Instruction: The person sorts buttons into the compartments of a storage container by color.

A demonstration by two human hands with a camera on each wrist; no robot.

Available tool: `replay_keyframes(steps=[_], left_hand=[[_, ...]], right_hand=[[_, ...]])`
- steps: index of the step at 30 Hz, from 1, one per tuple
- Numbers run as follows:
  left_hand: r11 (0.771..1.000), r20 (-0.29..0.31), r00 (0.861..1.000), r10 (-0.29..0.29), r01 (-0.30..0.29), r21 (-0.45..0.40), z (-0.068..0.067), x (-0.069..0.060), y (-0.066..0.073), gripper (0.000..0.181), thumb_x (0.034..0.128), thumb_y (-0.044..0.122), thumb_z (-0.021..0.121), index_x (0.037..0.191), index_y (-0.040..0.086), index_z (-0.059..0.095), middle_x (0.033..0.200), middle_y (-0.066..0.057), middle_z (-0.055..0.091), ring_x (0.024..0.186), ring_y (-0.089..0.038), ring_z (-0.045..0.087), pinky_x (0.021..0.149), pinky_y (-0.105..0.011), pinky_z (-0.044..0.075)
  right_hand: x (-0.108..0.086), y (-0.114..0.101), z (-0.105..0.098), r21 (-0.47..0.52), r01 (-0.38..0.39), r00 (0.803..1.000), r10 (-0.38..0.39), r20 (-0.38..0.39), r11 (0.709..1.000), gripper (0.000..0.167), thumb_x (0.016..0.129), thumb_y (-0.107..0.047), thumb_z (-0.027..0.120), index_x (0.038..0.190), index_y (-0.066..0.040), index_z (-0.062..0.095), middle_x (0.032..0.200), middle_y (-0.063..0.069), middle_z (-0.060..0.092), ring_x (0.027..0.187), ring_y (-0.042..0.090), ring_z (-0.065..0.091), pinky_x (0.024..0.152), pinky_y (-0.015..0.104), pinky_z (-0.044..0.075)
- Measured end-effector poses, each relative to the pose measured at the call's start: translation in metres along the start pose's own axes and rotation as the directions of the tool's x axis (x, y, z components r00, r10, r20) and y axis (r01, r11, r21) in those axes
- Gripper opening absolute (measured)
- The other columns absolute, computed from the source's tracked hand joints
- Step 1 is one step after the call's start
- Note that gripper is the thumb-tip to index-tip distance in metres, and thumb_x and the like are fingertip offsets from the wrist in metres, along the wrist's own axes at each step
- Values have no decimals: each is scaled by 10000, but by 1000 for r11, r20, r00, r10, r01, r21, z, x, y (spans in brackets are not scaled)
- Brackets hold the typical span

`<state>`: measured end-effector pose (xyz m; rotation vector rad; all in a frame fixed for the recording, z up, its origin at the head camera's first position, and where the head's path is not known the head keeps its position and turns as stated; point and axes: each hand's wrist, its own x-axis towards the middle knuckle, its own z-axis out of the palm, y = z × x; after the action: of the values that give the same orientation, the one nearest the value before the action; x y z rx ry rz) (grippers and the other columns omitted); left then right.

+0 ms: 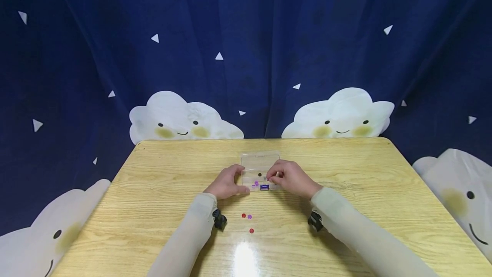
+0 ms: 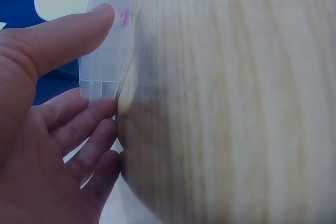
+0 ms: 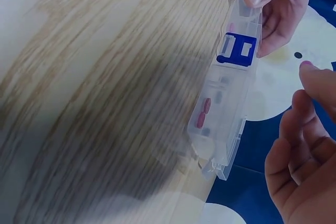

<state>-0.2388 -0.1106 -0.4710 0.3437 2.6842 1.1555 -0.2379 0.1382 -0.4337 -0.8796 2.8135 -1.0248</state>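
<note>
A clear plastic compartment box (image 1: 251, 178) with a blue latch (image 3: 237, 49) stands on the table, its transparent lid (image 1: 260, 160) raised at the back. My left hand (image 1: 227, 182) holds the box's left end, thumb at the front wall and fingers round the side. Above the box's right part is my right hand (image 1: 290, 177), pinching a small pink disc (image 3: 306, 64) mostly hidden by the fingertips. Inside lie several purple pieces (image 1: 256, 183) and a dark one (image 1: 259, 175). Through the front wall, the right wrist view shows two reddish discs (image 3: 203, 113).
Nearer the person, two small red discs, one beside a purple disc (image 1: 249, 216) and the other red disc (image 1: 251, 231) farther forward, lie loose on the wooden table (image 1: 173, 170). A dark blue curtain (image 1: 246, 54) with clouds hangs behind the far edge.
</note>
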Motion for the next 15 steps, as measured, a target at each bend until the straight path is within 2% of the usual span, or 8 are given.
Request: replay_keyframes(steps=[9, 15], left_hand=[[1000, -4, 1000, 14, -14, 6, 0, 1, -2, 752, 772, 252, 859, 1408, 69, 500, 1335, -150, 587, 1236, -295, 550, 1088, -471, 447], [1000, -6, 1000, 11, -10, 16, 0, 1, -1, 760, 771, 267, 860, 1411, 72, 498, 1346, -148, 586, 1247, -293, 546, 1093, -466, 445]], right_hand=[[4, 1, 3, -1, 59, 998, -59, -22, 998, 111, 914, -72, 678, 912, -119, 779, 857, -34, 673, 675, 57, 531, 599, 185, 460], [7, 3, 4, 13, 40, 999, -40, -16, 999, 144, 912, -45, 653, 933, -106, 782, 848, -21, 668, 658, 52, 536, 603, 185, 462]])
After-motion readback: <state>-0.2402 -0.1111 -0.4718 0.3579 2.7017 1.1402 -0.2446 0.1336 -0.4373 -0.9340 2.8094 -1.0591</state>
